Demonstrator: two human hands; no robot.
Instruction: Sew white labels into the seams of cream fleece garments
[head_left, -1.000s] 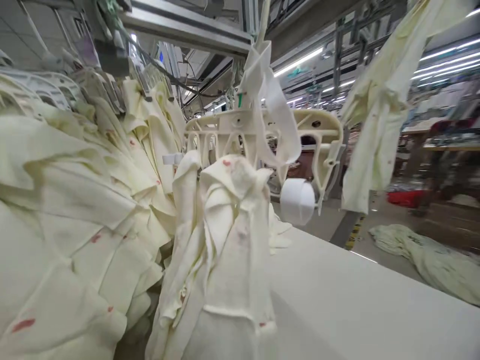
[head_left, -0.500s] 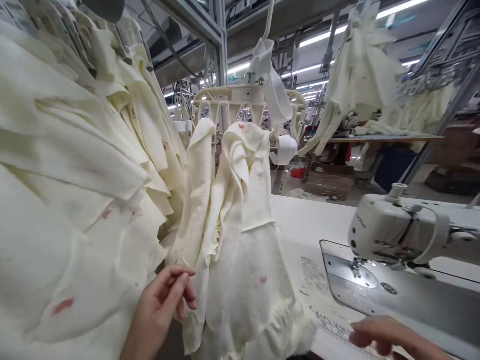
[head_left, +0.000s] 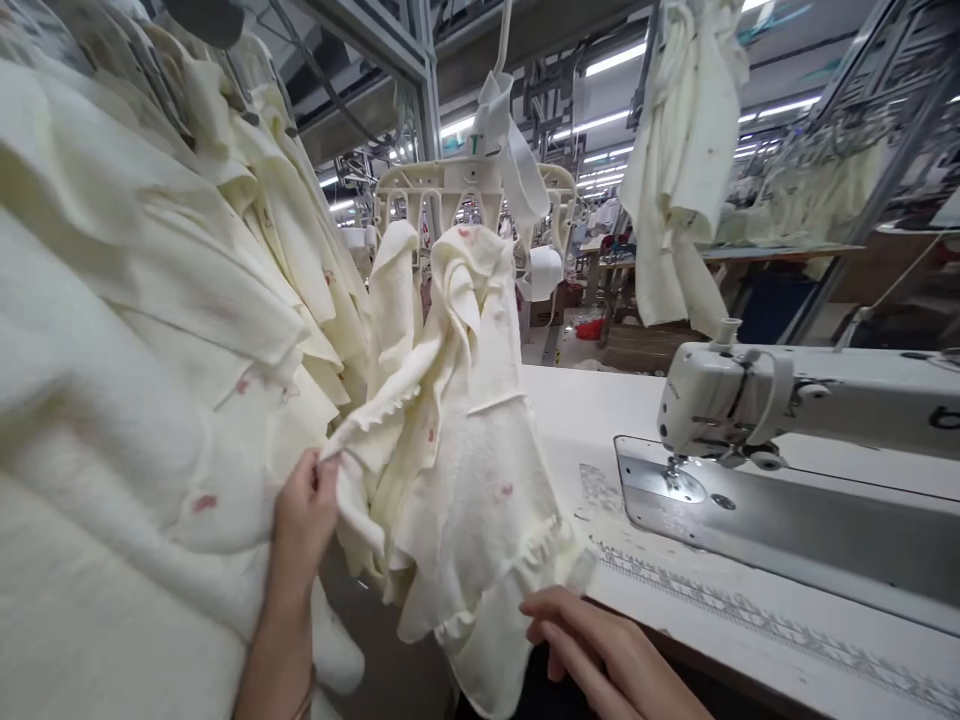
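Note:
A bundle of cream fabric pieces (head_left: pixel 457 420) with small red prints hangs from a cream plastic clip hanger (head_left: pixel 457 190) in front of me. My left hand (head_left: pixel 304 520) pinches a ruffled edge of that bundle at its left side. My right hand (head_left: pixel 600 655) sits low at the table's front edge, just under the bundle's hem, fingers loosely apart and holding nothing.
Several more cream garments (head_left: pixel 150 330) hang packed along the left. A white sewing machine (head_left: pixel 750 395) stands on the white table (head_left: pixel 600 410) to the right, with a steel plate (head_left: pixel 750 510) under its needle. Another garment (head_left: pixel 682 160) hangs beyond the table.
My left hand rose and closed on the bundle's ruffled edge. My right hand moved left toward the hem. The view swung down and right, bringing the sewing machine into sight.

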